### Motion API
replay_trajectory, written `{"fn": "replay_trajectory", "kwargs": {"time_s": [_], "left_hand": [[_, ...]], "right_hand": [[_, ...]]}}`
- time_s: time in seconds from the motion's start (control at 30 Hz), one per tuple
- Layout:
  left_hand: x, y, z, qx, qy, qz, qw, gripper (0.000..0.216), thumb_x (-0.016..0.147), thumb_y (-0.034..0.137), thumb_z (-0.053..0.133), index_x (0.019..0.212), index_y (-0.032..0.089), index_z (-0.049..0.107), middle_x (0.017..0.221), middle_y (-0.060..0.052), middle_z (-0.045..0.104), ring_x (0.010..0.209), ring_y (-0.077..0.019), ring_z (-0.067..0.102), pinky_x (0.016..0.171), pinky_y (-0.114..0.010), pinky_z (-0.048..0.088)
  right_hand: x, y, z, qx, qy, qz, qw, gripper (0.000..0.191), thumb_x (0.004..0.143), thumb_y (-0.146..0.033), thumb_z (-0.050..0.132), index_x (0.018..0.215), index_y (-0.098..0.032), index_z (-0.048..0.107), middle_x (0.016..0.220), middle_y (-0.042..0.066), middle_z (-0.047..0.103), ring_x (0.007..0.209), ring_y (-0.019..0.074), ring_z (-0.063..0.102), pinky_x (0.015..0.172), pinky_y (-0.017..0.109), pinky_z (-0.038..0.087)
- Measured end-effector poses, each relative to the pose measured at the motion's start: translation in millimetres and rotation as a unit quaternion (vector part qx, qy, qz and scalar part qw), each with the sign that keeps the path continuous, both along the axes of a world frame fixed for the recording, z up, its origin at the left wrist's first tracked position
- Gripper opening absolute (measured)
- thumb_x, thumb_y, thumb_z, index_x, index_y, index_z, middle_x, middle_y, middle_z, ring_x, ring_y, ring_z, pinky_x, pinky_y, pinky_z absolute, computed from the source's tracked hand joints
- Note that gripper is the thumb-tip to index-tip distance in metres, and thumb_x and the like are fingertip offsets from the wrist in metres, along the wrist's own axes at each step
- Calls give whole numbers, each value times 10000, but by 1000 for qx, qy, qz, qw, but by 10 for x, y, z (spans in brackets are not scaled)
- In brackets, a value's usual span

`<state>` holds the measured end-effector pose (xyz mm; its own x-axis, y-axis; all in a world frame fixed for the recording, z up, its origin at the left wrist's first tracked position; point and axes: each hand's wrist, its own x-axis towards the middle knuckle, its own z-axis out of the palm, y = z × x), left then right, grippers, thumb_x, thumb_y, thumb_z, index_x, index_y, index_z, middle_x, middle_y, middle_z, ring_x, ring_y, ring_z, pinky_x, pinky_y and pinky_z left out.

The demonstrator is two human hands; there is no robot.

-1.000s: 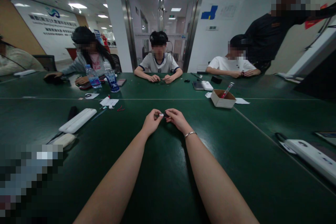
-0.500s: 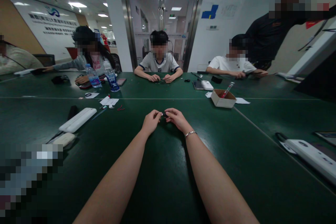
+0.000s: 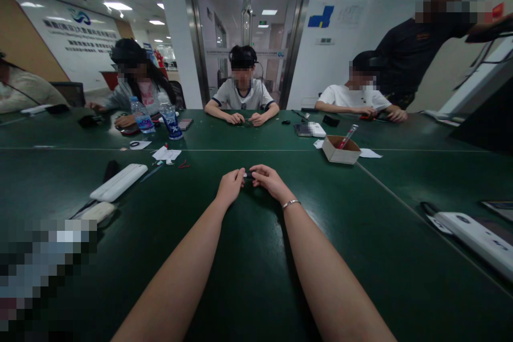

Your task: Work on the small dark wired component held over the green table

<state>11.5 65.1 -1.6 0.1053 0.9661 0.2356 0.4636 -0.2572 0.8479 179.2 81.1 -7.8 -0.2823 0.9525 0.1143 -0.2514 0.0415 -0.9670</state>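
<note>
The small dark piece (image 3: 248, 175) lies in the narrow gap between the two hands, its long axis seeming to run crosswise, from one set of fingertips to the other. Neither hand is nearer: the left hand (image 3: 231, 187) pinches its silvery end, thumb and fingers nearly closed, and the right hand (image 3: 269, 179) grips the dark end with fingers curled. Whether it is one part or two joined is too small to tell. Both forearms reach out over the green counter (image 3: 248, 267). Beyond the right hand and off to its right stands an open box (image 3: 340, 157); beyond the left hand, to its left, lie papers (image 3: 171, 155).
</note>
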Motion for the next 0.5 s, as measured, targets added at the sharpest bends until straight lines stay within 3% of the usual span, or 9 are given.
{"fn": "replay_trajectory", "kwargs": {"time_s": [0.13,0.23,0.33,0.4,0.5], "left_hand": [[8,-16,17,-21,0,14,1000,522,903,566,299,673,185,572,645,-27,610,613,-162,577,632,-292,424],[8,-15,9,-31,-23,12,999,467,920,520,297,769,183,582,716,-34,621,634,-159,583,648,-297,442],[1,3,-13,9,-70,9,997,243,889,374,449,999,194,570,933,-53,625,761,-155,599,702,-293,469],[-4,20,-31,46,-90,10,995,245,842,261,522,1077,197,551,1032,-66,599,874,-161,589,780,-301,476],[-6,45,-59,64,-89,7,994,272,807,181,553,1079,191,555,1017,-60,587,906,-164,573,828,-319,472]], "right_hand": [[-1,5,-5,-2,0,0,1000,358,618,-348,810,902,-186,666,706,-21,610,595,95,583,556,217,491],[-2,18,-20,-10,2,-12,1000,354,615,-337,812,899,-184,666,716,-17,618,580,89,580,550,215,490],[-4,29,-34,-14,6,-27,1000,348,615,-329,811,895,-184,664,730,-10,635,563,84,582,540,210,492],[-6,35,-41,-14,6,-32,999,346,619,-327,808,897,-181,665,723,-9,639,559,84,587,536,205,494],[-7,42,-52,-15,6,-34,999,346,617,-324,808,894,-173,666,708,-10,636,554,83,591,530,200,497]]}}
